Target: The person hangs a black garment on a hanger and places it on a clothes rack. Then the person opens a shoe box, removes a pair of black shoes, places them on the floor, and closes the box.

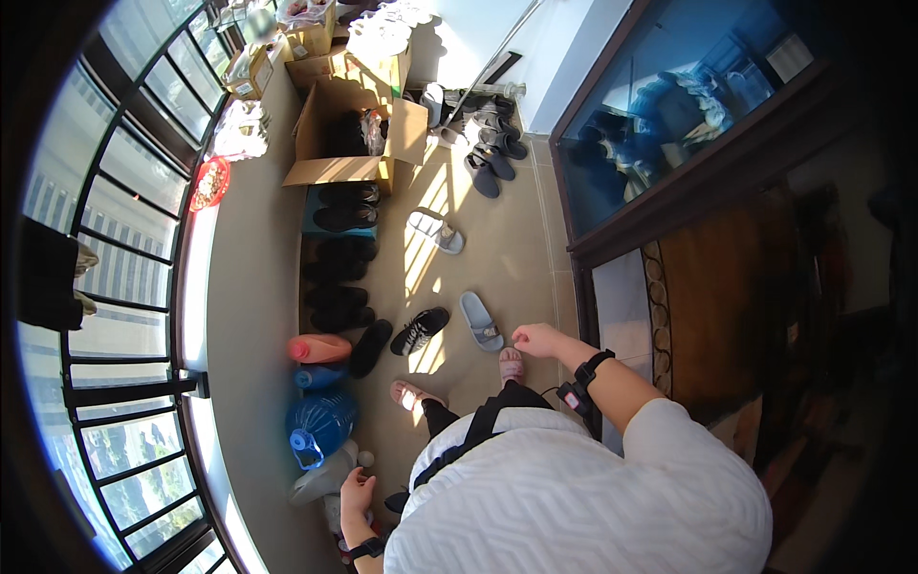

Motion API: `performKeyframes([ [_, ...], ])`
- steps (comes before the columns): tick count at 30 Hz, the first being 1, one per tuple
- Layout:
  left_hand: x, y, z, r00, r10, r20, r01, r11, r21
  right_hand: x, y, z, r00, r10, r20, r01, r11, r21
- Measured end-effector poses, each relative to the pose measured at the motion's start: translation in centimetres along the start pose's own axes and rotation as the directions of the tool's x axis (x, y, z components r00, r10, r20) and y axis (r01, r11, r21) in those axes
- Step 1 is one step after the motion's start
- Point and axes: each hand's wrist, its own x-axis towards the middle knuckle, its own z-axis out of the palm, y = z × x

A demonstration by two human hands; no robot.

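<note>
The right hand (537, 338) is loosely curled, nothing held, with the grey rubber slipper (480, 320) at nine o'clock. The left hand (357, 492) is held open. The slipper could be tripped over.

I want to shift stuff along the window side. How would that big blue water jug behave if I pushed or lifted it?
The blue jug looks bulky and rounded, so probably heavy if full; its fill level cannot be seen. It seems to lie tilted beside the orange bottle, so a push may roll it. Smooth plastic could be slippery.
</note>
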Motion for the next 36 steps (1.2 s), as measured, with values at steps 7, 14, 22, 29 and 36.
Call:
performKeyframes([
  [7,-1.7,11.1,5.3,0.986,0.116,-0.119,-0.117,0.993,-0.001,-7.1,19.3,-2.3,0.984,0.173,-0.038,-0.171,0.984,0.047],
  [14,-3.7,15.8,14.3,0.993,0.083,0.088,-0.088,0.994,0.058,-12.7,35.5,-5.8,0.85,0.527,0.001,-0.523,0.842,0.128],
  [22,-3.6,21.0,15.7,0.981,0.088,0.171,-0.117,0.979,0.165,-10.5,37.5,-4.5,0.887,0.46,-0.046,-0.4,0.813,0.424],
  [29,-4.4,22.3,16.7,0.992,0.087,0.093,-0.102,0.98,0.17,-9.3,32.8,-5.3,0.952,0.295,0.079,-0.305,0.922,0.237],
  [36,-5.9,21.8,17.5,0.992,0.037,0.117,-0.062,0.974,0.218,-9.7,35.7,-7.0,0.906,0.419,0.054,-0.403,0.82,0.406],
])
